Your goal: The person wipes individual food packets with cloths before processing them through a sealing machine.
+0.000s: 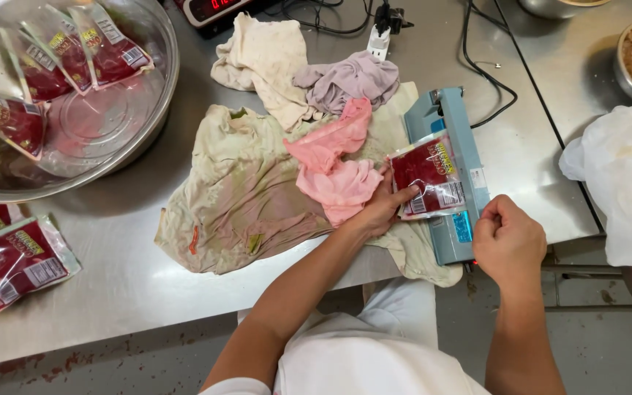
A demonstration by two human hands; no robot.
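Stainless steel worktop fills my view, draped with stained rags. My left hand lies flat, fingers pressed together along the edge of the clear plastic pouch of dark red filling, steadying it so its open end sits across the blue tabletop heat sealer. My right hand, at four o'clock of the pouch, is curled into a fist over the sealer's near end, apparently pressing its arm. At nine o'clock lies a crumpled pink cloth. At ten o'clock, a wide metal bowl holds similar pouches; more lie at eight o'clock.
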